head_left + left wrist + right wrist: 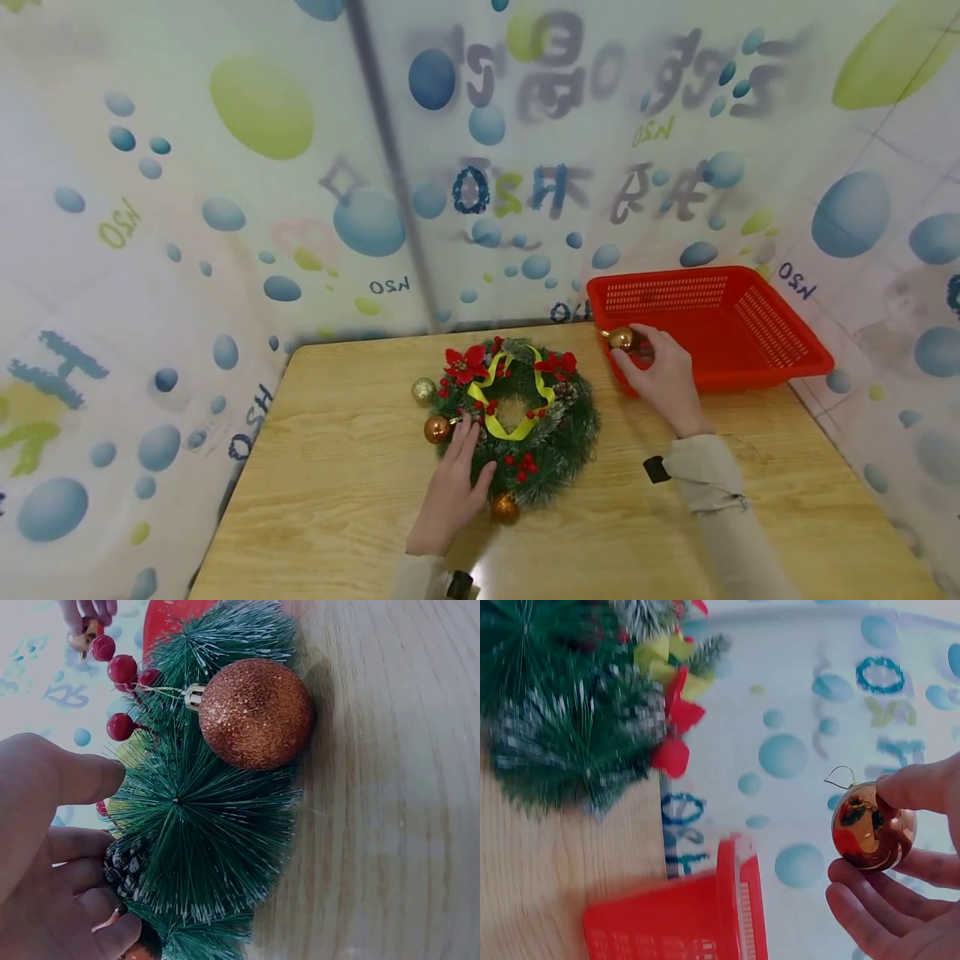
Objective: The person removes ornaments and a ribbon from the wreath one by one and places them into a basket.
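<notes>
A green wreath [566,433] with red berries, red flowers, pinecones and a yellow ribbon [517,429] lies on the table. My left hand [453,492] rests on its lower left side, fingers extended. Near those fingertips is a shiny copper bauble [437,430]. A pale gold glitter bauble [423,390] sits at the upper left edge, and a copper glitter bauble [256,714] at the lower edge. Above the red basket's near left rim, my right hand [663,375] pinches a shiny gold bauble [874,825] between thumb and fingers; its thin wire loop points away from the palm.
The red plastic basket [810,364] with slotted sides stands at the table's back right. Bare wood of the table [337,467] shows left of the wreath. Curtains or sheets printed with blue and green spots [367,221] hang behind and at both sides.
</notes>
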The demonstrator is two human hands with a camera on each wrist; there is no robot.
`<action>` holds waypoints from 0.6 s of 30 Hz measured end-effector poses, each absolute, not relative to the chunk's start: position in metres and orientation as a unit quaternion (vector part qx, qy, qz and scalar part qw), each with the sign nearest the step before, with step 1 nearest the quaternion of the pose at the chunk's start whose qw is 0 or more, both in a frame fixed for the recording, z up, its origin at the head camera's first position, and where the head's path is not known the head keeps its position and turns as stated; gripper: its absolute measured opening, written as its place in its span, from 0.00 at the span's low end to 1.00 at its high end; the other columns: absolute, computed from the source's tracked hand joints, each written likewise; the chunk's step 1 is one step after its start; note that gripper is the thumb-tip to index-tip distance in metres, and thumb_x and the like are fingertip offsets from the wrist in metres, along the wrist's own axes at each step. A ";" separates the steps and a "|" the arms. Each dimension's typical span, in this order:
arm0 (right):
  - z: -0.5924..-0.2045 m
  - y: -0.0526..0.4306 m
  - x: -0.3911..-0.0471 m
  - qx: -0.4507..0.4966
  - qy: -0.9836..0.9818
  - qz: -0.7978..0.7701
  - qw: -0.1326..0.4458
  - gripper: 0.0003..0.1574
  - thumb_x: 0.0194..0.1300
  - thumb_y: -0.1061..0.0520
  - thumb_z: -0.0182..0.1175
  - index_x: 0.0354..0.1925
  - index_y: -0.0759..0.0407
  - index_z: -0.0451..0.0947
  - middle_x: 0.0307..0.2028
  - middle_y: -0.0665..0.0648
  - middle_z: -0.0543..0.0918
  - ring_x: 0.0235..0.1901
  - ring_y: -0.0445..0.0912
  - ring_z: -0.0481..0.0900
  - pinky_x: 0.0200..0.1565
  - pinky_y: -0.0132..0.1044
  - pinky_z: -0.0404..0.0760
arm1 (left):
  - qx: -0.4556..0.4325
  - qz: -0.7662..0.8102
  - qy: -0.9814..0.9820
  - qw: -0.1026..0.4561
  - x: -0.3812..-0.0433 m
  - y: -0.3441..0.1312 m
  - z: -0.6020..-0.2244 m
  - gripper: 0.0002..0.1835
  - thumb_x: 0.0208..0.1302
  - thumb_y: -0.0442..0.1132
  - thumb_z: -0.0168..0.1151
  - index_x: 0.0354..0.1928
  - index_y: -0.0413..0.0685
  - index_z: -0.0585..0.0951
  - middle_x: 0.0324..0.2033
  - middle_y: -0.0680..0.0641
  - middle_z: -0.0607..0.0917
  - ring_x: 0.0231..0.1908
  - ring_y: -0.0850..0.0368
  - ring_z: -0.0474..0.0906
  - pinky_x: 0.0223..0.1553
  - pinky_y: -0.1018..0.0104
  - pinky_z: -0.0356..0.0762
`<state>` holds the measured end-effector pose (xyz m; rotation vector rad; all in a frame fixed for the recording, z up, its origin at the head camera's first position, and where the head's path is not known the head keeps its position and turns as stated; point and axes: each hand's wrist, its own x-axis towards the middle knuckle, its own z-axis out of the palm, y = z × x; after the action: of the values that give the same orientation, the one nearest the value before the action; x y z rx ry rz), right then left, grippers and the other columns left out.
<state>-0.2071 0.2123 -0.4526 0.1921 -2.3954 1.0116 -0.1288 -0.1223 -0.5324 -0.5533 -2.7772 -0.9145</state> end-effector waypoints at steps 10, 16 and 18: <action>-0.449 0.248 -0.219 0.036 -0.897 0.357 0.258 0.29 0.66 0.57 0.68 0.59 0.73 0.76 0.46 0.72 0.83 0.39 0.63 0.86 0.38 0.34 0.86 | -0.188 -0.302 -0.929 0.098 -0.128 -0.122 -0.534 0.36 0.71 0.41 0.62 0.73 0.30 0.63 0.75 0.32 0.61 0.74 0.34 0.59 0.69 0.40 0.68; -0.444 0.266 -0.226 0.020 -0.897 0.364 0.250 0.29 0.68 0.54 0.66 0.60 0.72 0.75 0.47 0.72 0.83 0.40 0.64 0.86 0.36 0.07 0.64 | -0.194 -0.298 -0.928 0.115 -0.127 -0.120 -0.536 0.35 0.69 0.39 0.64 0.72 0.28 0.65 0.74 0.30 0.62 0.73 0.32 0.60 0.67 0.39 0.69; -0.443 0.270 -0.228 0.017 -0.897 0.366 0.246 0.29 0.69 0.53 0.65 0.60 0.71 0.75 0.47 0.72 0.83 0.40 0.63 0.86 0.36 0.10 0.68 | -0.195 -0.297 -0.927 0.122 -0.127 -0.120 -0.536 0.35 0.69 0.39 0.64 0.71 0.27 0.65 0.74 0.30 0.63 0.73 0.32 0.61 0.66 0.39 0.71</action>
<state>-0.2281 0.2704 -0.4429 0.0452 -2.4467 0.9997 -0.1265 -0.1201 -0.5356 -0.5682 -2.7045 -0.8656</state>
